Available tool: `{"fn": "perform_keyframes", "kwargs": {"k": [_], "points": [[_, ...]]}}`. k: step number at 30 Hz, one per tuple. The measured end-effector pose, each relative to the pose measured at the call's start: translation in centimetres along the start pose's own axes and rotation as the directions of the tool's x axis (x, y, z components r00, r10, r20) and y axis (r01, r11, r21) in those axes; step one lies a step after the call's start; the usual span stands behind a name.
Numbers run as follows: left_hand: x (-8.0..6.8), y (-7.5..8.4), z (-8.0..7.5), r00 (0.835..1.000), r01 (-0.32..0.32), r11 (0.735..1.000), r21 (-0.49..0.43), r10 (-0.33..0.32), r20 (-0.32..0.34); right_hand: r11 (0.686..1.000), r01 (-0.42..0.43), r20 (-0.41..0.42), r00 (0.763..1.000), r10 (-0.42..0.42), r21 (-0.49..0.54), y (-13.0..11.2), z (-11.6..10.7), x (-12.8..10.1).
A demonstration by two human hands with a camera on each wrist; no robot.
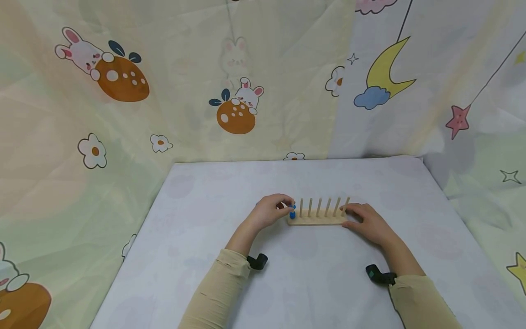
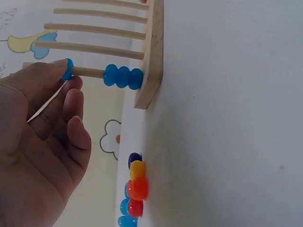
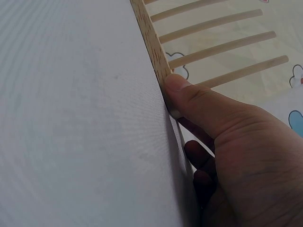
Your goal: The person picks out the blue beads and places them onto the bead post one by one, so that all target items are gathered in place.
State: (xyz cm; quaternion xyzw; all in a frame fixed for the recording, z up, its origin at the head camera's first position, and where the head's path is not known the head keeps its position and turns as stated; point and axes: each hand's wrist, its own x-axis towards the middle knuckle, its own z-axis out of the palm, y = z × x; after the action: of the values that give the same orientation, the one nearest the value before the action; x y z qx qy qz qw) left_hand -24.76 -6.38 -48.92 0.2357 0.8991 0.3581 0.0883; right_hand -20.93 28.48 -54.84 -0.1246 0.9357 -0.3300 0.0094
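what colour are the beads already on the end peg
Blue: three beads sit at the peg's base, and the left hand pinches a fourth. Left wrist view shows it best.

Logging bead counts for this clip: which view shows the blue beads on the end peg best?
The left wrist view: three blue beads stacked at the peg's base, a fourth at the left hand fingertips. The head view shows only a blue speck; the right wrist view shows none.

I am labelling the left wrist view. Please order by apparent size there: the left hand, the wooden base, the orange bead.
1. left hand, though nearness to the camera enlarges it.
2. wooden base.
3. orange bead.
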Motion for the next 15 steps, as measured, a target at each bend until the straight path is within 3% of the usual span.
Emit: {"fn": "perform_keyframes", "kwargs": {"k": [15], "points": [[0.05,-0.9,0.75,0.999,0.021,0.999,-0.029,-0.02,0.03,0.999,0.038,-0.015,0.999,-0.038,-0.01,0.15,0.11,0.02]]}}
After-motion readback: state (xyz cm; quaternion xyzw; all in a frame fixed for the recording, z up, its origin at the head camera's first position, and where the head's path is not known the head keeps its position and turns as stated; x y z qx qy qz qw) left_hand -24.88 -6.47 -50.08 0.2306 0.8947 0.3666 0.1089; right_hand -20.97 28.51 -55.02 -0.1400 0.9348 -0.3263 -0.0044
